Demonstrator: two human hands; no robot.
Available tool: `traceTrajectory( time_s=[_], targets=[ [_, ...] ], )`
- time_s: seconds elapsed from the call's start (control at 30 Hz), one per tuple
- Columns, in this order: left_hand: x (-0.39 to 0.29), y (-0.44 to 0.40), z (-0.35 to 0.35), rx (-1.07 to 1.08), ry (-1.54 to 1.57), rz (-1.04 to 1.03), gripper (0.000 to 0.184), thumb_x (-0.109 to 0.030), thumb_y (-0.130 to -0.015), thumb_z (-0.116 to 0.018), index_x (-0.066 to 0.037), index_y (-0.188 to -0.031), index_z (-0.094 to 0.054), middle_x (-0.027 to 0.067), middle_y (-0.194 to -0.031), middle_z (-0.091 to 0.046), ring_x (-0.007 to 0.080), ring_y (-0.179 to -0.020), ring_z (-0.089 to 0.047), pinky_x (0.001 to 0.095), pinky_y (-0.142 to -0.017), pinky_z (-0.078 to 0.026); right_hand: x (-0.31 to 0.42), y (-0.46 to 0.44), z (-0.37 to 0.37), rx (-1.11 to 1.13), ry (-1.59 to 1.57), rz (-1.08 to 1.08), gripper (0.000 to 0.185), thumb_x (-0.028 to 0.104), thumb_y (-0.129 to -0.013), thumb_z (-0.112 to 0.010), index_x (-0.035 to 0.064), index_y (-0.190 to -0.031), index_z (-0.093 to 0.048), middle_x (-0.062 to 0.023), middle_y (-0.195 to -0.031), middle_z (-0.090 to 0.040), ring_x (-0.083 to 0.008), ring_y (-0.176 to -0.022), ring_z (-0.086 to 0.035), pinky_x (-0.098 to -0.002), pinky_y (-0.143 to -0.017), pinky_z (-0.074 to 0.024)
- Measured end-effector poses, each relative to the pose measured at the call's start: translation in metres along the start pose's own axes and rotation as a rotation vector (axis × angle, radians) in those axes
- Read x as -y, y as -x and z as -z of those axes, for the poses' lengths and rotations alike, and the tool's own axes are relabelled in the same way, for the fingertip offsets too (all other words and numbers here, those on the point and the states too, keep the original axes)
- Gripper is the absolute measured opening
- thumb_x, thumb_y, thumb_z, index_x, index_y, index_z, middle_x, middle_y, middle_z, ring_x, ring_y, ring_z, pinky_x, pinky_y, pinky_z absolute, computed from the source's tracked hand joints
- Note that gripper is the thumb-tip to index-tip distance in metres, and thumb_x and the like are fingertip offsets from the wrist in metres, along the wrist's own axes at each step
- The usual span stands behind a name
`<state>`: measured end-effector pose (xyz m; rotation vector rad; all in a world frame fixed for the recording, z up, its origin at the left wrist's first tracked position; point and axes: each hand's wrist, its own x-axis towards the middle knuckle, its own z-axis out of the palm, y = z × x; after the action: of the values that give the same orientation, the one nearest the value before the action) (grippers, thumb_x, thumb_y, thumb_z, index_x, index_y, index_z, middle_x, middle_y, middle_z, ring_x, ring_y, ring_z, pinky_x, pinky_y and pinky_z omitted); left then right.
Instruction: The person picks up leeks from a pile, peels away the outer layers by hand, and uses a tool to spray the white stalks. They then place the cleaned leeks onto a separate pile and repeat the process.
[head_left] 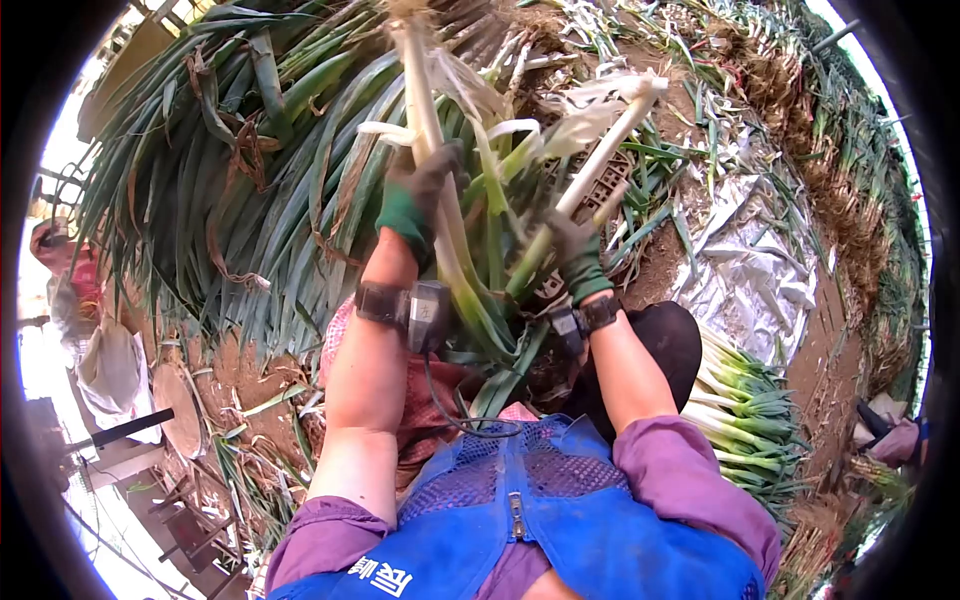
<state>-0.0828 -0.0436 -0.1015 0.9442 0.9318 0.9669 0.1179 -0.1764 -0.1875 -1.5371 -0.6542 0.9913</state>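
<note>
My left hand (415, 195), in a dark green glove, is closed around the pale stalk of a large green onion (421, 95). Its root end points away from me, and its leaves hang down toward my lap. My right hand (574, 246), gloved the same way, grips a second green onion (607, 140) slanting up to the right. Loose, papery strips of peel (480, 90) dangle between the two stalks. Both hands are above my lap, a little apart. The lower leaves cross each other between my wrists.
A big heap of unpeeled green onions (230, 190) lies to the left. Cleaned white stalks (735, 410) are stacked by my right elbow. A crumpled silver sheet (750, 265) covers the soil at right, with a long row of onions (865, 200) beyond. A round stool (180, 408) stands at left.
</note>
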Motion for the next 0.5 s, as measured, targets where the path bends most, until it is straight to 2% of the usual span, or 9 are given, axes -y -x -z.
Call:
traceTrajectory(
  time_s=[0.07,0.1,0.2,0.3,0.4,0.43,0.5],
  targets=[
    [-0.006,0.009,-0.014,0.053,0.003,-0.012,0.032,-0.026,-0.088,-0.074,-0.005,-0.11,-0.064,0.0057,-0.084,-0.065,0.0176,-0.066,-0.064,0.0299,-0.06,-0.055,0.016,0.018,-0.016,0.054,-0.098,0.106,0.027,0.019,-0.085,-0.065,0.0025,-0.105,-0.062,-0.0099,-0.087,-0.066,-0.0187,-0.076,-0.063,-0.0291,-0.068,-0.0534],
    [-0.009,0.013,-0.018,0.062,-0.015,0.02,0.033,-0.028,-0.088,-0.074,-0.005,-0.109,-0.064,0.0053,-0.084,-0.065,0.0172,-0.065,-0.064,0.0293,-0.06,-0.054,0.019,0.028,-0.024,0.121,-0.112,0.144,0.03,0.024,-0.091,-0.063,0.0014,-0.109,-0.061,-0.0079,-0.086,-0.065,-0.0172,-0.076,-0.061,-0.0287,-0.07,-0.0516],
    [-0.008,0.021,-0.027,0.076,-0.072,0.083,0.038,-0.037,-0.089,-0.074,-0.005,-0.106,-0.063,0.003,-0.078,-0.064,0.0141,-0.061,-0.062,0.0272,-0.056,-0.05,0.048,0.062,-0.038,0.252,0.035,0.28,0.034,0.028,-0.095,-0.06,-0.0004,-0.114,-0.059,-0.0059,-0.086,-0.064,-0.0157,-0.076,-0.058,-0.0283,-0.069,-0.0489],
    [-0.003,0.026,-0.031,0.102,-0.04,0.096,0.045,-0.049,-0.091,-0.068,-0.006,-0.103,-0.061,0.0051,-0.078,-0.064,0.0162,-0.062,-0.063,0.0294,-0.058,-0.053,0.043,0.066,-0.038,0.261,0.11,0.285,0.036,0.029,-0.098,-0.057,-0.0019,-0.116,-0.058,-0.0047,-0.085,-0.063,-0.0148,-0.076,-0.057,-0.028,-0.067,-0.0468],
    [-0.003,0.021,-0.027,0.157,0.074,0.14,0.054,-0.06,-0.092,-0.06,-0.007,-0.101,-0.061,0.0064,-0.078,-0.063,0.019,-0.065,-0.064,0.0326,-0.059,-0.055,0.05,0.06,-0.026,0.142,0.109,0.127,0.034,0.028,-0.1,-0.053,-0.0016,-0.117,-0.058,-0.0047,-0.087,-0.063,-0.015,-0.076,-0.057,-0.0282,-0.065,-0.0462],
    [-0.002,0.017,-0.027,0.182,0.1,0.157,0.057,-0.063,-0.092,-0.057,-0.007,-0.101,-0.06,0.0068,-0.078,-0.063,0.0201,-0.065,-0.065,0.034,-0.059,-0.056,0.046,0.058,-0.026,0.194,-0.05,0.171,0.032,0.026,-0.101,-0.051,-0.0013,-0.115,-0.059,-0.0058,-0.09,-0.064,-0.0158,-0.078,-0.059,-0.0289,-0.066,-0.0472],
    [0.006,0.017,-0.027,0.277,0.088,0.191,0.062,-0.067,-0.094,-0.049,-0.006,-0.101,-0.06,0.0085,-0.081,-0.064,0.0225,-0.067,-0.065,0.0382,-0.06,-0.057,0.016,0.039,-0.019,0.423,-0.349,0.041,0.037,0.032,-0.097,-0.056,-0.0005,-0.114,-0.062,-0.0055,-0.094,-0.065,-0.0151,-0.083,-0.061,-0.0278,-0.072,-0.0506]
  ],
)
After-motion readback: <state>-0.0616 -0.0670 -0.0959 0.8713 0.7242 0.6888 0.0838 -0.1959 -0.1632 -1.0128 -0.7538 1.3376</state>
